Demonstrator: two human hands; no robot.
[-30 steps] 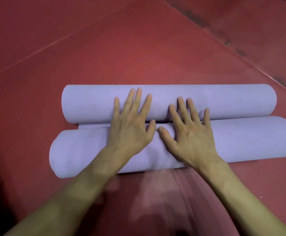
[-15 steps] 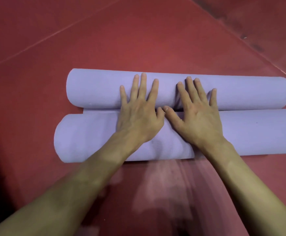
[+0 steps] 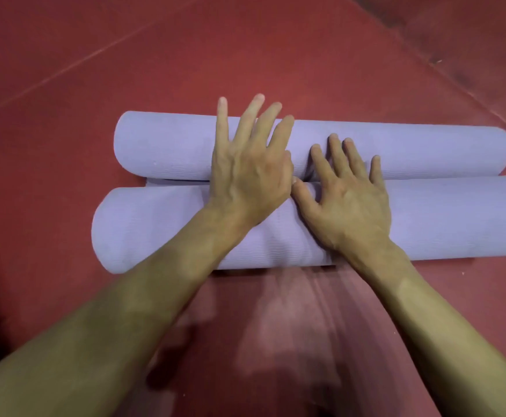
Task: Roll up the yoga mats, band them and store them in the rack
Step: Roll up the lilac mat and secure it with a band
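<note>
A lilac yoga mat lies on the red floor as two parallel rolls that touch each other: a near roll (image 3: 161,227) and a far roll (image 3: 426,152). A thin flat strip of the mat shows between them at the left end. My left hand (image 3: 248,173) lies across both rolls with straight, spread fingers; the fingertips reach past the far roll's far edge and look lifted. My right hand (image 3: 348,194) presses flat on the seam between the rolls, its fingers spread on the far roll. No band or rack is in view.
Red floor mats (image 3: 275,55) spread all around, with seams running diagonally at the upper left and upper right. A darker worn strip (image 3: 471,34) crosses the far right corner.
My left hand has slid forward and its fingers have risen over the far roll's far edge. The right hand stays flat on the seam. The view has shifted slightly.
</note>
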